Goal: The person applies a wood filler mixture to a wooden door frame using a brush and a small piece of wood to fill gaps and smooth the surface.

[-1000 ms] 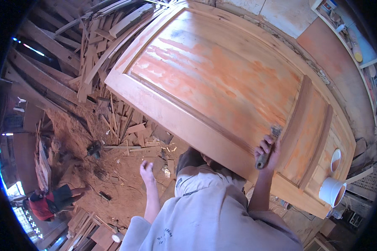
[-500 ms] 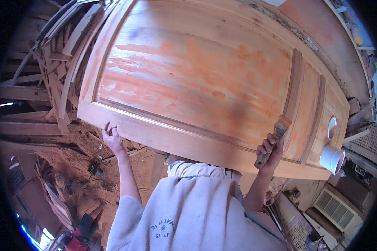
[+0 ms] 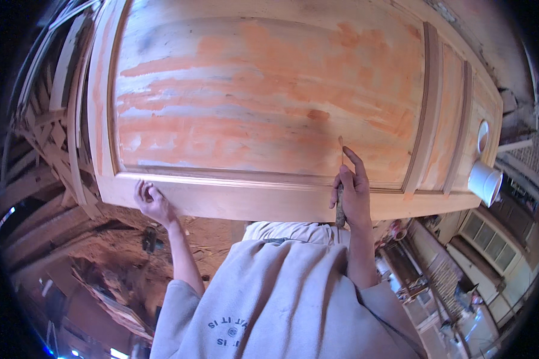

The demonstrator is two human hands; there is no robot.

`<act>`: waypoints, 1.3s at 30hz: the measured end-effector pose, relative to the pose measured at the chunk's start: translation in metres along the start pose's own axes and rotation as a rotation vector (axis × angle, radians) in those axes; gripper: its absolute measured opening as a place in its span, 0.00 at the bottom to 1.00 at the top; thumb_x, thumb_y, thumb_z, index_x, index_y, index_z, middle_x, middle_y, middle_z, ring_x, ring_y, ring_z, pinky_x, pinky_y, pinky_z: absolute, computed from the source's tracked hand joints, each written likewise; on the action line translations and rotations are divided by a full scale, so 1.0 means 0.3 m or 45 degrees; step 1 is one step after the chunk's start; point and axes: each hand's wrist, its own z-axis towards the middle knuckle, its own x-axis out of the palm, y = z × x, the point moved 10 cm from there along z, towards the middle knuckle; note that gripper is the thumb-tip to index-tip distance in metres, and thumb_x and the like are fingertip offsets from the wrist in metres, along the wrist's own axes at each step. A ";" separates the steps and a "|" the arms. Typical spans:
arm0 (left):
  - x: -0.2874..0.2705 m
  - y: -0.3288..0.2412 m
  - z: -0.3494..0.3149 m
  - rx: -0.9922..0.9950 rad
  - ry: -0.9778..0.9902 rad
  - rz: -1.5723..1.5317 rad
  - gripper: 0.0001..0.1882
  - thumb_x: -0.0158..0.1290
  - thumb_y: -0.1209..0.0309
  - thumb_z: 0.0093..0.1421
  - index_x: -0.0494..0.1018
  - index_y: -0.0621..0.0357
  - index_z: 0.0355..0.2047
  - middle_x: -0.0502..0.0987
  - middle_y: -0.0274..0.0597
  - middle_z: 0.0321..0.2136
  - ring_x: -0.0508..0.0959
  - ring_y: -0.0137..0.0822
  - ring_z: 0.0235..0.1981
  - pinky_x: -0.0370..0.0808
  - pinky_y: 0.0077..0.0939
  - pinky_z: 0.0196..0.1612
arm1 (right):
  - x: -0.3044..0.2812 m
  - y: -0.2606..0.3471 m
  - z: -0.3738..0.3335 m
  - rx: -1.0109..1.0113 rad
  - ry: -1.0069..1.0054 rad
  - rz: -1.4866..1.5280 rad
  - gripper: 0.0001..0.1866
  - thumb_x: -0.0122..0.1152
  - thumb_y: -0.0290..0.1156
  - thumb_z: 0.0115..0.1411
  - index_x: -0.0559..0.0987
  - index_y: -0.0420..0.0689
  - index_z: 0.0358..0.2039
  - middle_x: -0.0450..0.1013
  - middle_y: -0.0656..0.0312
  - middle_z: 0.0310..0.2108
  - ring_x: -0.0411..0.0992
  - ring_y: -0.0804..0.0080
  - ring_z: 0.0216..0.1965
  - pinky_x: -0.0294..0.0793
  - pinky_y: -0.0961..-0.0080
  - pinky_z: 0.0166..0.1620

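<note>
A large wooden door with framed panels lies before me, its main panel streaked with orange filler. My right hand, closed round the handle of a putty knife, is over the door's near edge. The knife's thin blade shows almost edge-on above the panel's lower moulding; whether it touches the wood I cannot tell. At the near left corner, my left hand is open with loosely bent fingers and holds nothing. It overlaps the door's edge; contact is not clear.
A white tub stands at the door's right end, beside a round white lid-like piece. Stacked timber offcuts crowd the left side. Sawdust covers the floor there. A louvred cabinet-like unit is at lower right.
My right hand has moved left with the putty knife, turning its blade from face-on to edge-on. My left hand has shifted slightly left along the edge. The whole view has turned a little.
</note>
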 end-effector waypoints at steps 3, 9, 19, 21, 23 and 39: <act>-0.030 -0.037 -0.024 0.258 -0.138 0.086 0.13 0.47 0.83 0.63 0.70 0.67 0.49 0.74 0.42 0.44 0.75 0.32 0.41 0.74 0.23 0.45 | 0.069 -0.022 0.001 0.080 -0.020 0.070 0.24 0.49 0.33 0.71 0.62 0.48 0.65 0.63 0.67 0.17 0.63 0.82 0.13 0.67 0.80 0.14; -0.016 -0.065 -0.016 0.329 -0.162 0.361 0.11 0.48 0.82 0.64 0.72 0.68 0.47 0.71 0.44 0.45 0.75 0.34 0.42 0.75 0.26 0.46 | 0.120 -0.063 0.051 -0.045 -0.246 -0.561 0.25 0.53 0.30 0.67 0.64 0.50 0.64 0.71 0.54 0.21 0.73 0.67 0.19 0.72 0.68 0.23; -0.024 -0.027 -0.007 0.261 -0.123 0.155 0.13 0.45 0.83 0.62 0.71 0.68 0.47 0.72 0.46 0.45 0.75 0.35 0.41 0.74 0.27 0.48 | 0.218 0.074 0.152 -0.146 -0.256 -1.006 0.23 0.53 0.30 0.66 0.68 0.49 0.61 0.77 0.41 0.32 0.78 0.47 0.33 0.75 0.60 0.35; -0.017 -0.059 -0.016 0.271 -0.133 0.245 0.12 0.46 0.83 0.62 0.71 0.68 0.46 0.73 0.46 0.44 0.75 0.35 0.42 0.75 0.27 0.48 | 0.213 0.057 0.147 -0.110 -0.231 -1.023 0.22 0.53 0.30 0.66 0.68 0.49 0.61 0.77 0.41 0.31 0.78 0.47 0.34 0.75 0.60 0.36; -0.013 -0.069 -0.013 0.264 -0.142 0.298 0.11 0.46 0.82 0.63 0.71 0.68 0.46 0.73 0.46 0.44 0.75 0.35 0.42 0.75 0.27 0.47 | 0.209 0.050 0.122 -0.163 -0.202 -0.867 0.27 0.53 0.31 0.65 0.64 0.54 0.65 0.75 0.39 0.31 0.76 0.42 0.33 0.74 0.52 0.36; -0.018 -0.023 -0.007 0.258 -0.144 0.279 0.11 0.47 0.83 0.64 0.70 0.67 0.47 0.73 0.44 0.44 0.75 0.34 0.41 0.74 0.26 0.46 | 0.133 0.054 0.092 -0.214 -0.244 -0.771 0.24 0.55 0.28 0.64 0.68 0.49 0.61 0.75 0.42 0.28 0.77 0.46 0.30 0.75 0.57 0.35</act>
